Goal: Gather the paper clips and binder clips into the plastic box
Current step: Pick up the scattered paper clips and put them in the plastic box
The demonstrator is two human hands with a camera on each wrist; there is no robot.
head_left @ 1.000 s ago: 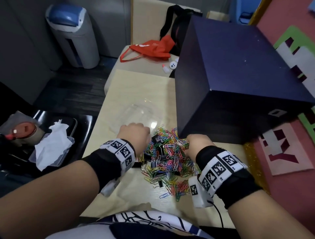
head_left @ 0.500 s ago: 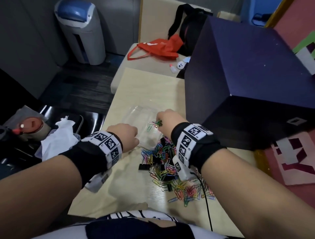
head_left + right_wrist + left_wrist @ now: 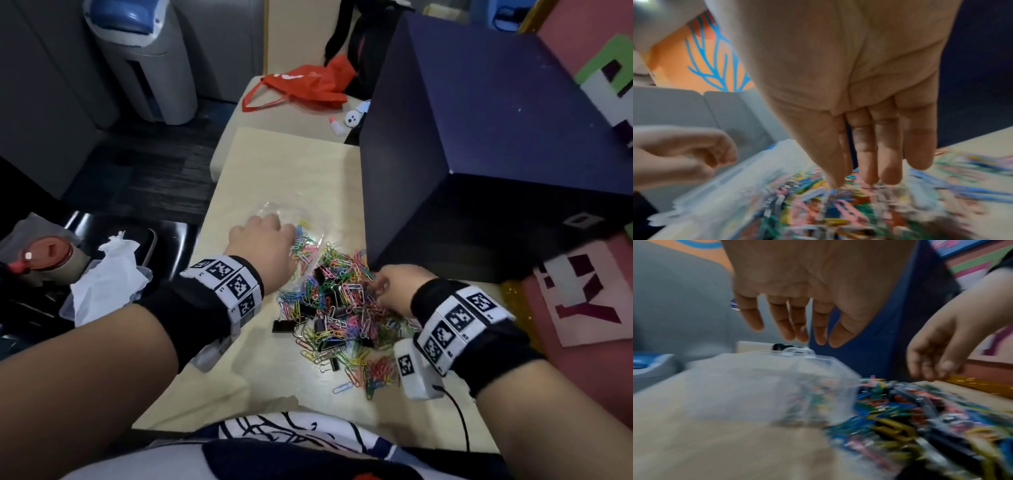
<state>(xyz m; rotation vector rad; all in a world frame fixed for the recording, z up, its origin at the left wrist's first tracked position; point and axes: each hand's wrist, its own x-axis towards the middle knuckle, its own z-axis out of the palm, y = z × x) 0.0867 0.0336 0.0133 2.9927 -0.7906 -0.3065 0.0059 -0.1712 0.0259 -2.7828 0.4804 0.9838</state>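
Note:
A heap of coloured paper clips (image 3: 346,308) mixed with black binder clips (image 3: 282,326) lies on the pale table (image 3: 281,161). Behind its left side stands the clear plastic box (image 3: 272,207), with some clips (image 3: 303,246) inside. My left hand (image 3: 263,240) hovers over the box, fingers hanging loose and holding nothing (image 3: 797,335). My right hand (image 3: 383,286) reaches down at the heap's right side. Its fingertips (image 3: 890,177) touch the clips; I see nothing gripped. Both wrist views are blurred.
A big dark blue box (image 3: 479,154) stands close on the right, right against the heap. A red bag (image 3: 301,85) and small white items lie beyond the table. A grey bin (image 3: 147,61) and a black tray with tissue (image 3: 106,274) are left.
My right hand carried clips from the heap to the box, then came back down onto the heap's right side. My left hand moved forward from beside the box to over it.

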